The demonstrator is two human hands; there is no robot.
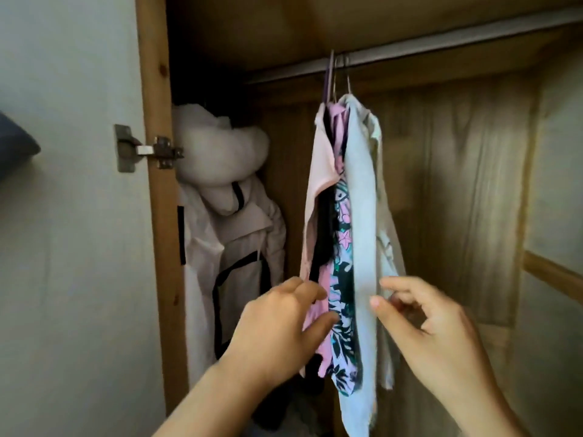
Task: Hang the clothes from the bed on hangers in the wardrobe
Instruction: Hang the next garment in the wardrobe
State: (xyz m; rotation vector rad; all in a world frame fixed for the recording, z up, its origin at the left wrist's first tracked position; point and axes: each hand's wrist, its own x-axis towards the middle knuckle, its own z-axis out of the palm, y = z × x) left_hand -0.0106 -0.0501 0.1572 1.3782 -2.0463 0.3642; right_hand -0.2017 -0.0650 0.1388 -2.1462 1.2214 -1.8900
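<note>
Hanging clothes [347,247], left fingers [315,298] touching them, right fingers [397,288] loosely curled, empty

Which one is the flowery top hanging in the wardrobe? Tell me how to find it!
Look at the metal rail across the top of the wooden wardrobe, where a small bunch of clothes hangs. The flowery top is in the middle, between a plain pink garment and a pale blue one. It is the only one with a pattern.
</note>
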